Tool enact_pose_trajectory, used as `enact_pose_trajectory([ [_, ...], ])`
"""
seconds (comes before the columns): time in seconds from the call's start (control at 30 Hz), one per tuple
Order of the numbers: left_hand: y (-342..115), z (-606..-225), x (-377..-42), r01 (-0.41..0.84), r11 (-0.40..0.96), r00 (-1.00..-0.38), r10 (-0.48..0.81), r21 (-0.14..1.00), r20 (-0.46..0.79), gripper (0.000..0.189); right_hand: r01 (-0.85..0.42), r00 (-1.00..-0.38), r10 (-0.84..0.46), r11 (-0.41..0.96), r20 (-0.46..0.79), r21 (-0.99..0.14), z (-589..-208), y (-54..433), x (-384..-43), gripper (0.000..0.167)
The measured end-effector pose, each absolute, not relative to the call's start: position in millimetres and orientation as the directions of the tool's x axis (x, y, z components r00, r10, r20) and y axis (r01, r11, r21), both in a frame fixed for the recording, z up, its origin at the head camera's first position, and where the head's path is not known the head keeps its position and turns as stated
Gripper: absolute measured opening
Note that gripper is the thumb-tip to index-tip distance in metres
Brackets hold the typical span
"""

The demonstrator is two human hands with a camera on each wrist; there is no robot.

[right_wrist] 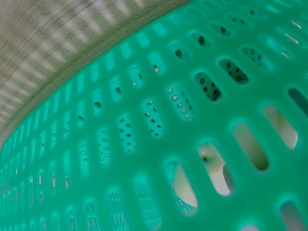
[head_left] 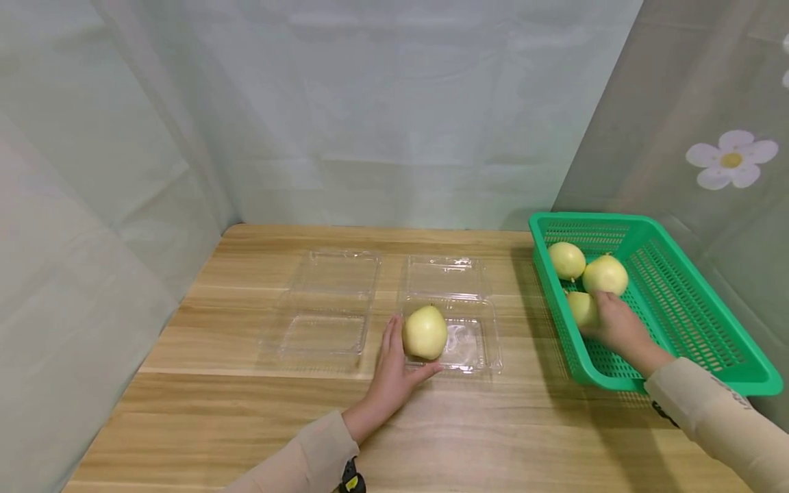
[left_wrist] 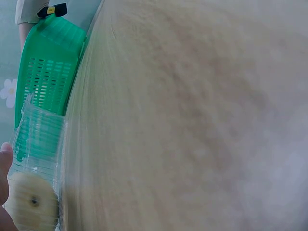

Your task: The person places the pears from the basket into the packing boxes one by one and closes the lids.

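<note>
One pale yellow-green pear (head_left: 425,333) sits in the left part of a clear plastic container (head_left: 465,342) whose lid is folded back. Around the container's near left corner rests my left hand (head_left: 394,373), fingers extended along the side and thumb along the front edge. Inside the green basket (head_left: 696,274), my right hand (head_left: 619,329) grips a pear (head_left: 581,311) at the near left. Two other pears, one at the left wall (head_left: 566,261) and one beside it (head_left: 606,276), lie just behind. In the right wrist view the slotted basket wall (right_wrist: 168,125) hides the hand.
A second clear container (head_left: 323,332), its lid open, stands left of the first on the wooden table (head_left: 246,411). Pale curtains (head_left: 401,123) hang behind and at the sides. The basket's raised rim surrounds the right hand's work.
</note>
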State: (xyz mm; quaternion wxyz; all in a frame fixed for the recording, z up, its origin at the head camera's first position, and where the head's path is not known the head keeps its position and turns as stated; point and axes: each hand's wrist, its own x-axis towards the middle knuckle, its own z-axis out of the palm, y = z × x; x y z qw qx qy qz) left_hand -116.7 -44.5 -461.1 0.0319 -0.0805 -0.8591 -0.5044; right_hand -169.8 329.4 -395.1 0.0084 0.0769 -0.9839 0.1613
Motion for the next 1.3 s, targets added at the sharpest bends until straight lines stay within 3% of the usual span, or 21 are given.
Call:
enact_pose_trajectory([
  [0.8,-44.1,-460.7,-116.2,0.168,0.48,-0.985,0.104,0.861,0.134,0.11,-0.09,-0.996,-0.094,0.941,0.003,-0.325,-393.2,330.8,-170.2,0.06],
  [1.3,-43.7,-459.6,-116.1,0.157,0.476,-0.987,0.101,0.866,0.123,0.11,-0.083,-0.996,-0.073,0.935,0.041,-0.345,-389.8,331.2,-166.8,0.06],
])
